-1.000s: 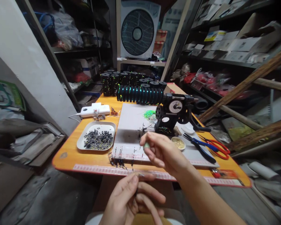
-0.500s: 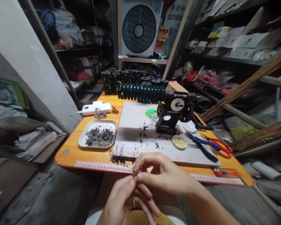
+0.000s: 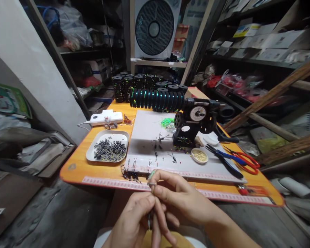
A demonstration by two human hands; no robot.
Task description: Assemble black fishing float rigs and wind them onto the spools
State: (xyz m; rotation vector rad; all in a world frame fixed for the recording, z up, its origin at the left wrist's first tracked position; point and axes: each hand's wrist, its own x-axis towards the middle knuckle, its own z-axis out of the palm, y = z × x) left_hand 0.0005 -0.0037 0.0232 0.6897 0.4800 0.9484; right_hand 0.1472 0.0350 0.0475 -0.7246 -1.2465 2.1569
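My left hand (image 3: 138, 215) is closed, thumb and forefinger pinching a thin line with small dark pieces (image 3: 149, 222) that hangs down below the fingers. Just above it, my right hand (image 3: 170, 191) is closed in a pinch on a small greyish piece (image 3: 152, 184) at the upper end of that line. The two hands touch near the table's front edge. A greenish wrap (image 3: 152, 174) shows at my right forefinger's tip. Fingers hide most of what is held. Behind the hands, several small black pieces on wires (image 3: 131, 174) hang over the edge of a grey board (image 3: 142, 137).
A white tray (image 3: 89, 151) of small black parts stands left. Right of centre are a black hand-cranked winder (image 3: 186, 127), a dish of gold bits (image 3: 199, 156), pliers (image 3: 226, 162) and red-handled scissors (image 3: 248, 165). Black spools (image 3: 119, 89) stack behind; a power strip (image 3: 105, 118) lies back left.
My right fingertips have shifted slightly up and right, and the small greyish piece now lies more sideways between them. My left hand has moved slightly right. The view has shifted a little.
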